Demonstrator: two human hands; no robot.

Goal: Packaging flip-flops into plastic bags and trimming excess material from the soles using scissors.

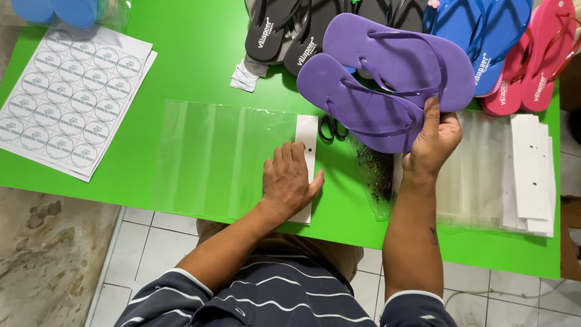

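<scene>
Two purple flip-flops (387,79), one clear bag (218,157)

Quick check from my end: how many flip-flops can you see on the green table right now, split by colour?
Purple flip-flops: 2, in the right hand
Black flip-flops: 4, possibly more hidden
Blue flip-flops: 2
Pink flip-flops: 2
Total: 10 visible

I see purple flip-flop pair (387,79) stacked, soles down, on green table | clear plastic bag (224,158) flat, white header strip at its right end.
</scene>
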